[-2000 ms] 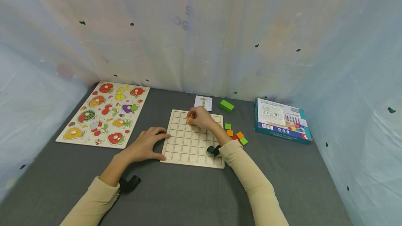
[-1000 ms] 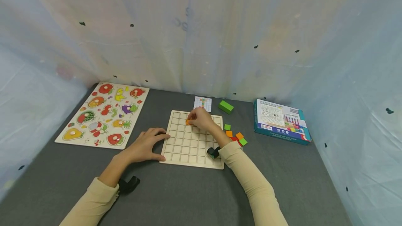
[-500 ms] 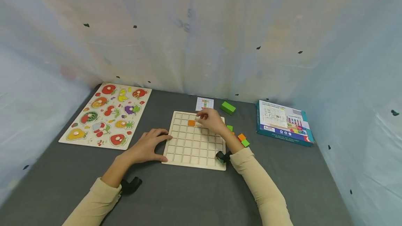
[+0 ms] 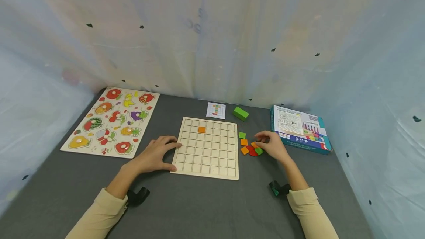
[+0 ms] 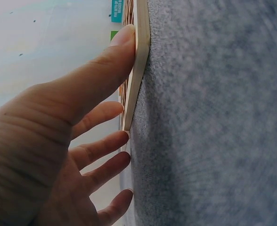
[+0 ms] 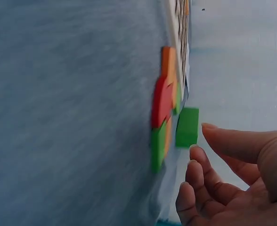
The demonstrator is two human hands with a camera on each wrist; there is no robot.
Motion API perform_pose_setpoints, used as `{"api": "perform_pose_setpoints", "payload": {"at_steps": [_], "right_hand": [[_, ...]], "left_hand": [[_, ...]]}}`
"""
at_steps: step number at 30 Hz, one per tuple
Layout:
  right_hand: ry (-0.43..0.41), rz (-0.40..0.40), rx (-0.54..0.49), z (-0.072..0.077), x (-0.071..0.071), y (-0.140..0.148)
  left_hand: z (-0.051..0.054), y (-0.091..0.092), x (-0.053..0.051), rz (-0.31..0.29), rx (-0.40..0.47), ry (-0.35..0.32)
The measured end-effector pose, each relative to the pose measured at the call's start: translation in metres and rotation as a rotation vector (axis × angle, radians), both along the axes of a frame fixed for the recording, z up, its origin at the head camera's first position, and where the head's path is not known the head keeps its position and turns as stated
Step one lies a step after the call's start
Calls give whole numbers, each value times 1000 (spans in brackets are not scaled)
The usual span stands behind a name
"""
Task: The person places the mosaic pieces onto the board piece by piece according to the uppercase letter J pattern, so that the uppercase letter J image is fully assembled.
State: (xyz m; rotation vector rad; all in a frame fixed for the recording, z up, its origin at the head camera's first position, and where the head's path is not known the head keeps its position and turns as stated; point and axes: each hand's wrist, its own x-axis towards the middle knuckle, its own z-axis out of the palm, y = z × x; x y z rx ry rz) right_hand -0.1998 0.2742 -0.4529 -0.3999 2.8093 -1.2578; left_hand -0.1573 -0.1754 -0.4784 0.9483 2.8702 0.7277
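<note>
A pale wooden grid board [image 4: 206,158] lies flat in the middle of the table, with one orange square tile [image 4: 201,130] in a cell near its top. My left hand [image 4: 154,156] rests against the board's left side, thumb at the near corner; the left wrist view shows its thumb [image 5: 122,40] on the board's edge and the other fingers spread. My right hand [image 4: 272,146] hovers at the right of a small tile pile, fingers loosely bent with nothing visible between them. That pile has green [image 4: 259,151], orange [image 4: 245,150] and red tiles [image 4: 252,152].
Behind the board lie a small pattern card [image 4: 216,110] and a green block [image 4: 240,113]. A teal-edged box [image 4: 299,128] stands at the right. On the left is a fruit puzzle board [image 4: 109,124]. A plastic sheet [image 4: 212,40] hangs behind the table.
My right hand has let go of the orange tile in the board's upper cell and moved right, over to the loose tiles. My left hand stays at the board's left edge.
</note>
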Motion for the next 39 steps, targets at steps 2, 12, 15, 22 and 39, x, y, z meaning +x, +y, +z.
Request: {"api": "perform_pose_setpoints", "payload": {"at_steps": [2, 12, 15, 22, 39], "right_hand": [[6, -6, -8, -3, 5, 8], [14, -27, -27, -14, 10, 14], [20, -29, -23, -15, 7, 11], [2, -42, -11, -16, 4, 7], [-20, -34, -7, -19, 0, 5]], "left_hand": [[0, 0, 0, 1, 1, -1], [-2, 0, -1, -4, 9, 2], [-3, 0, -1, -1, 5, 4], [-3, 0, -1, 1, 4, -1], [-3, -1, 0, -8, 17, 0]]}}
